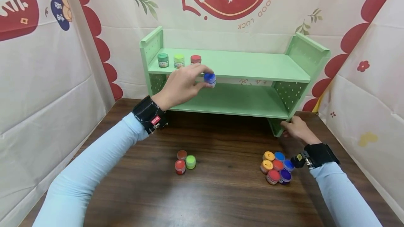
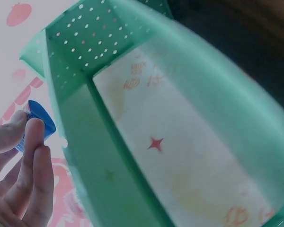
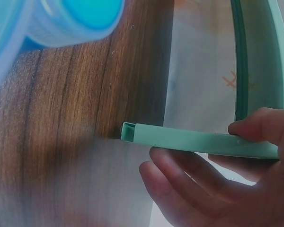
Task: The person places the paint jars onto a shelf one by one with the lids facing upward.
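Observation:
Between thumb and fingers, my left hand [image 1: 183, 85] pinches a small jar with a blue lid [image 1: 209, 78], held up in front of the top board of a green shelf [image 1: 240, 64]. The left wrist view shows the same blue-lidded jar [image 2: 41, 118] at the fingertips, beside the shelf edge. On the top board stand a dark green jar [image 1: 163, 60], a light green jar [image 1: 179, 61] and a red-lidded jar [image 1: 195, 59], partly covered by the left hand. My right hand [image 1: 298, 129] grips the shelf's lower right leg, thumb on one side and fingers on the other [image 3: 199, 172].
On the brown table [image 1: 221, 192], two red-lidded jars and a light green jar [image 1: 190, 162] form a cluster left of middle. A bigger cluster of several orange, red and blue jars [image 1: 273, 175] lies near the right wrist. Printed cloth [image 1: 120, 38] hangs behind and at both sides.

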`<act>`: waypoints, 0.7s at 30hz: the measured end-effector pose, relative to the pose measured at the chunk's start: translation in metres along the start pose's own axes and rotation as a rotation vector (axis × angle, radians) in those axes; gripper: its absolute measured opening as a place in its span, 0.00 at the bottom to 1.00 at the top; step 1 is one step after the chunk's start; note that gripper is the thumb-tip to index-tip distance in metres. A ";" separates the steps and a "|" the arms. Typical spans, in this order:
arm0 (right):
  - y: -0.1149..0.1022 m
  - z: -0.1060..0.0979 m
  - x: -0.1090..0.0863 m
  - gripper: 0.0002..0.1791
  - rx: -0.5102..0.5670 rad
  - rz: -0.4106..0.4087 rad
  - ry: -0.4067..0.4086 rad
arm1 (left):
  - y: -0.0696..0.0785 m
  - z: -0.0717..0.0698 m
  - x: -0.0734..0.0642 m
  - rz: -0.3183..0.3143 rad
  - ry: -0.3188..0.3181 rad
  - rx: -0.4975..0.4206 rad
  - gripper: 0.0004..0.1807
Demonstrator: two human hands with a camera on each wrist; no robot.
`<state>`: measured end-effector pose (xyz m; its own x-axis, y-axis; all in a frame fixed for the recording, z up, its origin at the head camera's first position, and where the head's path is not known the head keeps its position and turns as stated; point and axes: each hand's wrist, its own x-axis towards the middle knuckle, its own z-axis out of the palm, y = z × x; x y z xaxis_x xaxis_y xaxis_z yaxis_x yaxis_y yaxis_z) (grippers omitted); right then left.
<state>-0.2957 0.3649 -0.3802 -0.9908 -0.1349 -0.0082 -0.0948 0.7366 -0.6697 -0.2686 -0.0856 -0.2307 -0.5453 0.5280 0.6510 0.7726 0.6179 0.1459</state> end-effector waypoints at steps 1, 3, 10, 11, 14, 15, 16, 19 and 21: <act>0.000 0.000 0.000 0.24 -0.001 -0.002 0.004 | 0.001 -0.002 0.006 -0.002 0.007 0.009 0.17; 0.000 -0.001 -0.001 0.23 -0.001 -0.004 0.007 | 0.000 -0.004 0.016 -0.011 0.009 0.021 0.17; -0.001 0.001 -0.001 0.23 0.011 0.004 0.000 | -0.004 -0.006 0.037 -0.079 -0.003 0.053 0.19; -0.001 0.001 -0.001 0.23 0.012 0.007 -0.002 | -0.004 -0.005 0.038 -0.089 -0.005 0.059 0.19; -0.001 0.001 -0.001 0.22 0.006 0.008 -0.003 | -0.006 -0.003 0.043 -0.109 -0.015 0.084 0.19; -0.001 0.001 -0.001 0.22 0.000 0.003 0.001 | -0.006 -0.002 0.044 -0.115 -0.020 0.091 0.19; -0.001 0.001 -0.001 0.22 -0.005 0.001 0.005 | -0.006 -0.001 0.046 -0.119 -0.025 0.099 0.19; 0.000 0.000 -0.001 0.22 -0.016 -0.008 0.012 | -0.007 0.001 0.050 -0.132 -0.038 0.124 0.18; 0.000 0.000 -0.001 0.22 -0.019 -0.011 0.013 | -0.008 0.003 0.052 -0.142 -0.048 0.140 0.18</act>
<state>-0.2947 0.3651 -0.3804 -0.9909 -0.1341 0.0090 -0.1071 0.7474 -0.6557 -0.3039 -0.0609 -0.1997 -0.6628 0.4550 0.5948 0.6362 0.7611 0.1267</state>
